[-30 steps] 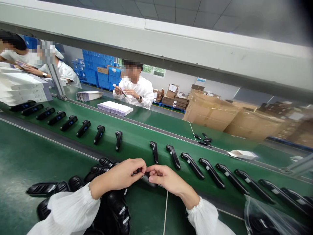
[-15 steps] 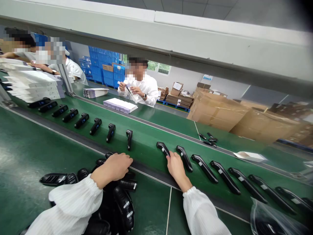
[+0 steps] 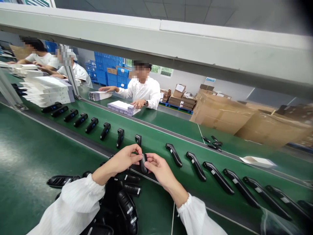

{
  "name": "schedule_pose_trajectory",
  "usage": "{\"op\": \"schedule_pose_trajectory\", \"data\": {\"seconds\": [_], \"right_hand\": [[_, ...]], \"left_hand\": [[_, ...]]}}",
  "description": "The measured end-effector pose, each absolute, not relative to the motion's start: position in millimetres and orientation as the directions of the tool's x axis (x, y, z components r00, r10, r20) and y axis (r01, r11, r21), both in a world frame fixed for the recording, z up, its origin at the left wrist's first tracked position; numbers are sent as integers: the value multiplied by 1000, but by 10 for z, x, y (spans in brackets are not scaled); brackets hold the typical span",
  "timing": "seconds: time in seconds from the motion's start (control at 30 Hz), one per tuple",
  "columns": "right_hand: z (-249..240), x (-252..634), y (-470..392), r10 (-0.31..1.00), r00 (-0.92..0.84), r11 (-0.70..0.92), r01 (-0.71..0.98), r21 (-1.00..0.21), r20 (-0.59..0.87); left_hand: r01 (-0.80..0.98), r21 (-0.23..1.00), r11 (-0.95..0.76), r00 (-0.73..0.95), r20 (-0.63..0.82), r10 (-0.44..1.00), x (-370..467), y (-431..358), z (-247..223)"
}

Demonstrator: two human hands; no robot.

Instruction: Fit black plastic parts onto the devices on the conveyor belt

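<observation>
Item: black handheld device [image 3: 143, 163], held upright between both hands above the near edge of the green belt [image 3: 156, 143], long axis running away from the person. Left hand [image 3: 123, 160] pinches its left side, right hand [image 3: 156, 168] its right; each grip narrow, equally near. A pile of like devices [image 3: 122, 195] lies on the surface below the left forearm.

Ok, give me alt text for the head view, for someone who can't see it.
Both hands, left hand and right hand, pinch one black handheld device at the edge of a green conveyor belt. A row of like devices lies along the belt, a pile of them sits below the left wrist, and a white-coated co-worker handles white boxes opposite.
</observation>
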State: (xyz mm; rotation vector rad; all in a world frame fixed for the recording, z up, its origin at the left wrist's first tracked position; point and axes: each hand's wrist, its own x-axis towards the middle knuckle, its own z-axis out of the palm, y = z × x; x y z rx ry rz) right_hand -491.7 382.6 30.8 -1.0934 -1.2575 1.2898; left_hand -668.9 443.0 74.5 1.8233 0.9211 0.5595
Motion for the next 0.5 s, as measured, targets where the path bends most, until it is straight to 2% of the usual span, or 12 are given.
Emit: {"op": "schedule_pose_trajectory", "data": {"seconds": [0.07, 0.13, 0.2, 0.27, 0.37, 0.43, 0.5], "right_hand": [[288, -4994, 3899, 997, -67, -39, -146, -989, -29], [221, -5003, 4039, 999, -15, -40, -126, -991, -39], [128, -4994, 4214, 998, 62, -12, 8, -1000, -11], [34, -5010, 4370, 991, 120, 29, 271, -962, 63], [-67, -5093, 4505, 976, 118, 51, 693, -719, 183], [-103, -5149, 4541, 968, 133, 2, 842, -540, 211], [-125, -5172, 4568, 964, 154, -49, 905, -422, 218]], "left_hand": [[369, 898, -241, 579, -19, 815, -6727, 4432, 748], [535, 766, -357, 556, -1, 831, -6791, 4413, 759], [709, 511, -485, 570, -12, 821, -6847, 4368, 764], [772, 290, -565, 612, -99, 785, -6860, 4303, 754], [759, 141, -636, 649, -253, 718, -6793, 4206, 716], [745, 134, -653, 661, -276, 697, -6729, 4158, 694], [733, 129, -668, 675, -267, 688, -6679, 4126, 685]]}}
